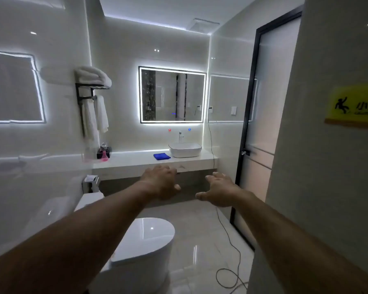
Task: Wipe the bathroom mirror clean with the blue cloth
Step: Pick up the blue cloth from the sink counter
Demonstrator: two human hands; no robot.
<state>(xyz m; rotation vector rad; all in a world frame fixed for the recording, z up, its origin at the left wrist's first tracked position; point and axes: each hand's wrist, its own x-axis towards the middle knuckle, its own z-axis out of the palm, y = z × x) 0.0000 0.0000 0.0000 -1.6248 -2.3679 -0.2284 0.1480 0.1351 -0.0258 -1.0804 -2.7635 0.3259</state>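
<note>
The left hand (160, 183) is held out in front with its fingers loosely spread and nothing in them; the right hand (219, 190) is stretched out beside it, palm down, fingers relaxed and apart, likewise empty. Neither hand is touching anything.

Beyond the left hand, past its knuckles and a little higher, the blue cloth (162, 156) is seen lying folded flat on the white counter (136, 161), just beside the basin (185, 150) and well out of reach for now. Above the cloth, on the far wall, the lit mirror (172, 94) is mounted, untouched. Below the arms a toilet (145, 240) is passed over, and under the right forearm a black cable (227, 236) trails across the floor.

The cloth is judged to be light, soft and limp, probably microfibre, so it is likely to sag when lifted. It would best be pinched at the near edge or gathered whole into the palm. The mirror is rigid, fragile glass with powered edges, so even, moderate pressure is advised.
</note>
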